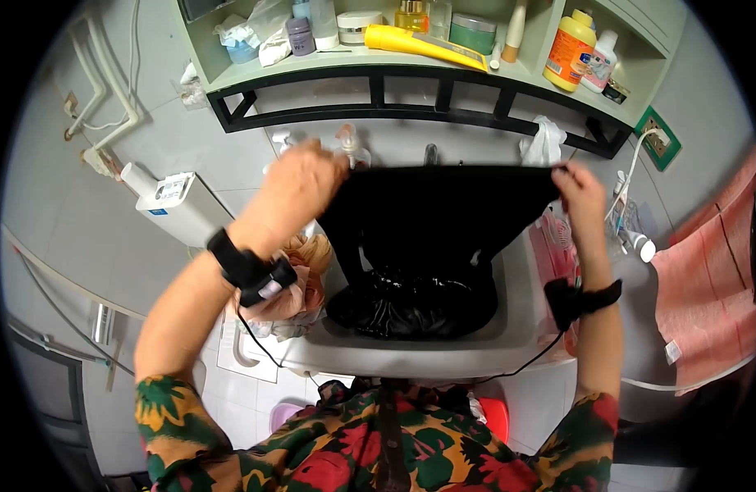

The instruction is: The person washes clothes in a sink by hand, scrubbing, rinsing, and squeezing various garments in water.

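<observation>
A black garment (443, 217) is stretched wide between my two hands above the sink (312, 354). My left hand (300, 189) is closed on its upper left corner, slightly blurred. At the upper right corner, my right hand (580, 193) pinches the edge. The lower part of the cloth lies bunched in the basin, wet and shiny. Its exact kind of garment I cannot make out. Behind the taut top edge the tap (431, 154) shows only in part.
Peach-coloured cloths (300, 283) are heaped on the sink's left side. Overhead, a shelf (279, 70) with a black frame holds bottles, jars and a yellow tube (427, 45). A pink towel (706, 287) hangs at right. Below stands a red basin (494, 418).
</observation>
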Available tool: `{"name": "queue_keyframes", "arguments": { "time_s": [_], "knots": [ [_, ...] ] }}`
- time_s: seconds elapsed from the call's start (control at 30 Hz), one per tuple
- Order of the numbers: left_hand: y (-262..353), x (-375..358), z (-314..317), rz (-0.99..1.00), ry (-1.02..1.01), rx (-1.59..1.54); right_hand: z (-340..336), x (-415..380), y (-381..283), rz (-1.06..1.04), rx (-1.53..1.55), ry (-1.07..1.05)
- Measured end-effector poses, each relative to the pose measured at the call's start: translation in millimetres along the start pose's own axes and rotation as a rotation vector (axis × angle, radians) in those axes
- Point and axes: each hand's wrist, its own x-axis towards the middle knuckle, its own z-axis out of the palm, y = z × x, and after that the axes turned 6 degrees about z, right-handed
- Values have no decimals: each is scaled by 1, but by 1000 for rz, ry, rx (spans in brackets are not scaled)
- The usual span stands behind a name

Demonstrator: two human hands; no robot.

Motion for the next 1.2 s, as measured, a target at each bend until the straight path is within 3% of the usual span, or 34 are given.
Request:
{"name": "queue_keyframes", "arguments": {
  "time_s": [0.03,0.1,0.23,0.33,0.4,0.47,0.53,0.57,0.63,0.67,0.7,0.73,0.77,0.87,1.03,1.13,1.2],
  "knots": [
    [-6,12,-16,91,-49,66,0,7,-19,-27,26,29],
    [-18,27,-40,81,31,286,-3,21,-47,-40,98,94],
    [-33,43,-58,33,143,364,-1,23,-71,-53,267,91],
    [-17,37,-34,-181,318,272,14,22,-43,-22,356,73],
    [11,27,3,-325,257,108,35,10,6,125,409,-25],
    [31,4,69,-355,186,-52,57,-5,53,345,193,-153],
    [63,-22,124,-505,-115,-139,79,-27,110,432,64,-241],
    [77,-36,148,-539,-243,-197,90,-32,137,504,-153,-313],
    [98,-61,192,-635,-464,-366,107,-59,191,115,-316,-425],
    [107,-70,209,-694,-556,-477,115,-68,201,214,-375,-561],
    [112,-75,223,-719,-613,-582,125,-81,204,189,-455,-534],
    [116,-79,238,-745,-673,-689,130,-87,208,322,-348,-607],
    [119,-75,243,-766,-752,-730,137,-89,213,328,-401,-667],
    [123,-79,272,-644,-818,-725,155,-91,204,334,-647,-860],
    [120,-84,296,-632,-1108,-782,176,-97,222,354,-841,-1108],
    [121,-84,287,-661,-1087,-792,178,-103,225,244,-858,-1049],
    [123,-73,260,-620,-832,-762,170,-95,212,221,-727,-978]
  ]
}}
